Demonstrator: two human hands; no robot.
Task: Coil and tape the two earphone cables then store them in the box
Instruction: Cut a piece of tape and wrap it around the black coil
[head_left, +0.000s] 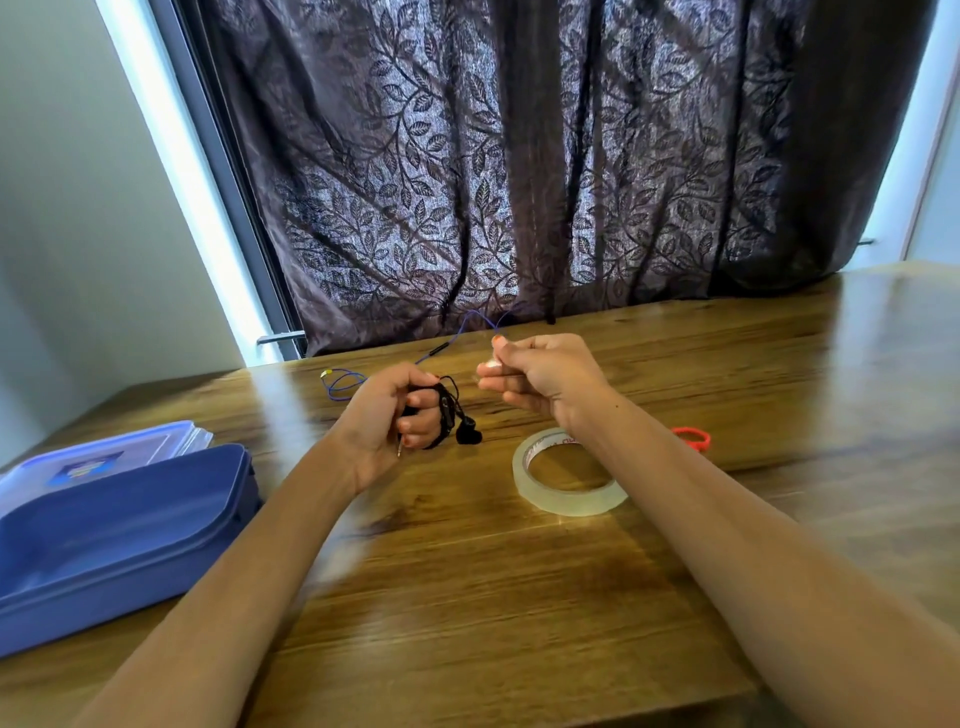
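My left hand (392, 410) grips a coiled black earphone cable (453, 415), its earbuds hanging to the right and its plug poking out below the fist. My right hand (535, 376) pinches a small clear piece of tape (492, 362) just right of the coil. A blue earphone cable (441, 349) lies uncoiled on the table behind both hands. The roll of clear tape (569, 475) lies flat under my right wrist. The open blue box (119, 525) sits at the left, with its clear lid (104, 454) behind it.
The wooden table (519, 597) runs back to a dark leaf-patterned curtain (519, 156). A small red object (693, 439) lies right of my right forearm. The table's left edge passes close behind the box.
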